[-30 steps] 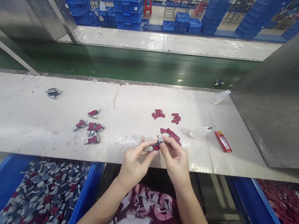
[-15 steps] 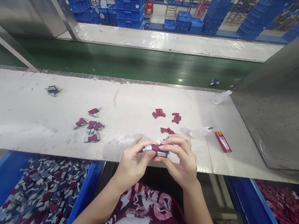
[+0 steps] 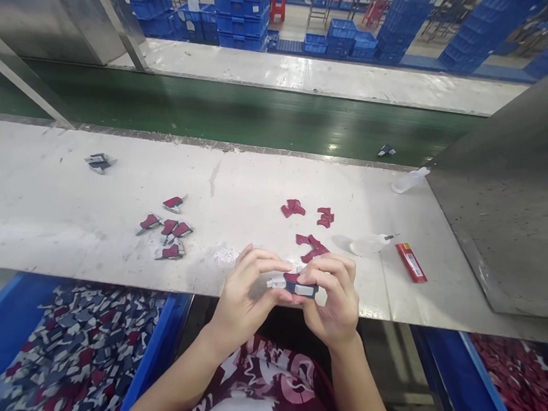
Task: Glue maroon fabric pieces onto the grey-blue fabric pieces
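Note:
Between my hands, just above the front edge of the bench, is a small plastic piece [image 3: 301, 289] in navy, white and maroon. My left hand [image 3: 249, 287] pinches its white end with thumb and fingers. The navy end is gripped by my right hand [image 3: 333, 292], whose fingertips press on the maroon top. Loose maroon parts [image 3: 316, 248] lie just beyond my right fingers, with further maroon parts [image 3: 293, 208] behind. Left of my hands sits a cluster of maroon-topped pieces [image 3: 170, 228].
A clear squeeze bottle [image 3: 370, 244] with a thin tip lies right, beside a red packet [image 3: 411, 263]. Another clear bottle [image 3: 409, 180] is behind. Blue bins of pieces [image 3: 81, 342] and maroon parts [image 3: 518, 390] flank me. A green conveyor [image 3: 244, 115] runs beyond the bench [image 3: 237, 182].
The held piece has shifted slightly right and turned in my fingers. My left index finger has lifted a little off it. A small piece on the conveyor has moved slightly left.

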Motion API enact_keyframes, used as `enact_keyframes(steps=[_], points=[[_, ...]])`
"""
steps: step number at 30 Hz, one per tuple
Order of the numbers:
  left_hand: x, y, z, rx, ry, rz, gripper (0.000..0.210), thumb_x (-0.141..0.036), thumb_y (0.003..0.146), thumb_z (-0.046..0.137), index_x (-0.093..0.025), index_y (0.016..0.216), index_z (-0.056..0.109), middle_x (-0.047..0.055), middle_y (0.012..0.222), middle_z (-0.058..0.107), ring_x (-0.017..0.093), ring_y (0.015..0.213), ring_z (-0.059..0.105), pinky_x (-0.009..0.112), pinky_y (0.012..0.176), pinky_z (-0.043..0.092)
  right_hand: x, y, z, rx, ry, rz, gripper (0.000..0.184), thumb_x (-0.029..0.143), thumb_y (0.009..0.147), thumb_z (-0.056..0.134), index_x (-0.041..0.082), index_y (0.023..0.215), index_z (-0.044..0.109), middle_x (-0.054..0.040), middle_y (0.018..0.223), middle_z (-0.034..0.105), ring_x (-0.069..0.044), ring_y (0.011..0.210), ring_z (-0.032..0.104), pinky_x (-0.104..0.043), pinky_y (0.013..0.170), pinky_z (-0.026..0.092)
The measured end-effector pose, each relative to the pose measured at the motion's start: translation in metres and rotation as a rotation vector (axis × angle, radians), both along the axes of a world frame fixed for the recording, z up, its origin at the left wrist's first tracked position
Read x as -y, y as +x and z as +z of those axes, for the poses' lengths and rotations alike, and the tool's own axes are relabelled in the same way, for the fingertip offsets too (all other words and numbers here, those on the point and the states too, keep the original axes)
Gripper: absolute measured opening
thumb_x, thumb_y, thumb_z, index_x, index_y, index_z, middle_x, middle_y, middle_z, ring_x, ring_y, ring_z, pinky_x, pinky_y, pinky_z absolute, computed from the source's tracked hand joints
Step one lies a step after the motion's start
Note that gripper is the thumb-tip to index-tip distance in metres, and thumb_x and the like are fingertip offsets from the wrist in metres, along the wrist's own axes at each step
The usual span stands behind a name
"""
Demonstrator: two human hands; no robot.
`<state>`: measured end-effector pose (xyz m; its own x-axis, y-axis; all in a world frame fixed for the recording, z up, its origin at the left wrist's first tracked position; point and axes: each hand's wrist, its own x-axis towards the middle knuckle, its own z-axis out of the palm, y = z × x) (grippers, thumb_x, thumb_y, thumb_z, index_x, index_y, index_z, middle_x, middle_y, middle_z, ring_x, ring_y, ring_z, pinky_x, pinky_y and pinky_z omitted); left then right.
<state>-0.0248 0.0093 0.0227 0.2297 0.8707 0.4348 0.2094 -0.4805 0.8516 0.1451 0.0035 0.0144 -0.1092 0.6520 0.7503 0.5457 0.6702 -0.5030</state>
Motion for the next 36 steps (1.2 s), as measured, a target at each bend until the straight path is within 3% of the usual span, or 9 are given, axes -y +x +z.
enact_keyframes(steps=[9,12,16,21,28,36], points=[[0.002,0.002,-0.005,0.065,0.176,0.041,0.019,-0.042,0.09,0.069,-0.024,0.096,0.067,0.0,0.09,0.07,0.016,0.085,0.068,0.047,0.114,0.036,0.002,-0.006,0.0,-0.11,-0.041,0.088,0.009,0.033,0.098,0.053,0.024,0.098,0.056,-0.0029,0.083,0.055,-0.022,0.088,0.052,-0.044,0.082,0.049],[0.0,0.001,-0.006,0.064,0.197,0.021,0.022,-0.046,0.091,0.065,-0.025,0.096,0.068,0.001,0.089,0.071,0.017,0.085,0.069,0.047,0.112,0.038,0.003,-0.007,-0.004,-0.166,-0.041,0.091,0.015,0.041,0.095,0.06,0.026,0.099,0.059,-0.0019,0.082,0.059,-0.022,0.086,0.055,-0.045,0.083,0.05],[-0.003,0.001,-0.005,0.061,0.228,0.031,0.023,-0.047,0.092,0.064,-0.025,0.094,0.068,0.001,0.086,0.071,0.017,0.082,0.069,0.047,0.111,0.039,0.005,-0.009,-0.012,-0.332,-0.081,0.018,0.032,0.047,0.081,0.077,0.029,0.102,0.06,-0.001,0.078,0.067,-0.024,0.083,0.06,-0.045,0.079,0.052],[-0.004,0.003,-0.004,0.112,0.22,-0.001,0.027,-0.05,0.09,0.064,-0.025,0.099,0.067,0.001,0.085,0.069,0.017,0.083,0.067,0.044,0.109,0.039,0.006,-0.01,-0.013,-0.372,-0.075,0.011,0.028,0.05,0.083,0.074,0.029,0.098,0.062,-0.0009,0.079,0.068,-0.023,0.081,0.062,-0.045,0.079,0.051],[-0.003,0.003,-0.003,0.035,0.249,-0.012,0.013,-0.037,0.094,0.065,-0.026,0.099,0.069,0.0,0.084,0.067,0.015,0.081,0.066,0.043,0.111,0.035,0.007,-0.015,-0.014,-0.335,-0.04,-0.007,0.02,0.037,0.086,0.074,0.027,0.092,0.058,-0.0001,0.077,0.064,-0.02,0.074,0.057,-0.041,0.073,0.049],[-0.007,0.003,-0.003,-0.013,0.324,0.022,0.017,-0.042,0.095,0.061,-0.027,0.093,0.069,-0.002,0.076,0.062,0.013,0.07,0.062,0.041,0.108,0.036,0.01,-0.016,-0.013,-0.281,0.025,-0.061,0.02,0.025,0.083,0.077,0.027,0.093,0.06,-0.0001,0.079,0.067,-0.02,0.074,0.059,-0.041,0.07,0.051]])
